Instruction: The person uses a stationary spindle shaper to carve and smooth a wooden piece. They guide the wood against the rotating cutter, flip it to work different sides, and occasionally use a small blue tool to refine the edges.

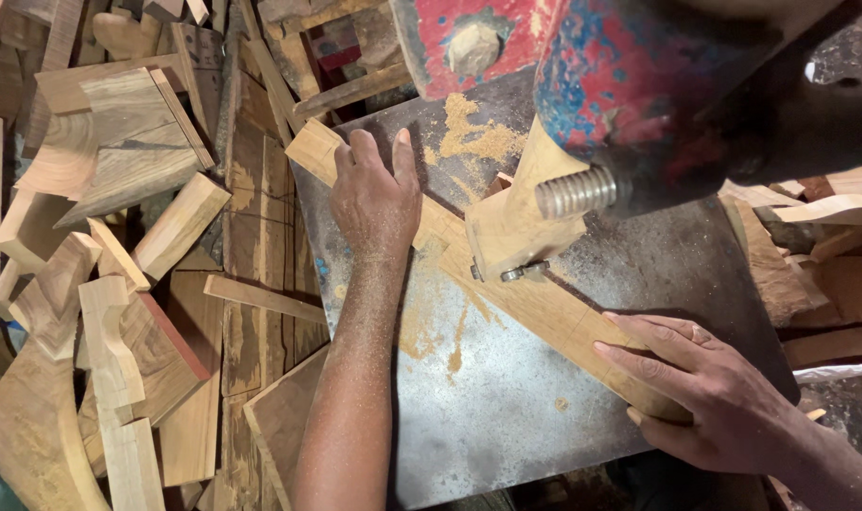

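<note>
A long pale wooden strip (535,303) lies diagonally across a grey metal saw table (506,416), running from the upper left to the lower right. My left hand (374,194) presses flat on its far end, fingers spread, forearm dusted with sawdust. My right hand (705,388) rests on the near end, fingers laid along the strip's edge. Midway, the strip passes under a wooden guide block (511,227) and a threaded bolt (575,192) of the red and blue machine head (639,76). The blade itself is hidden.
Piles of cut wood offcuts (109,284) crowd the left side, with flat boards (260,246) beside the table edge. More scraps (828,255) lie at the right. Sawdust (473,137) is heaped on the table near the machine head.
</note>
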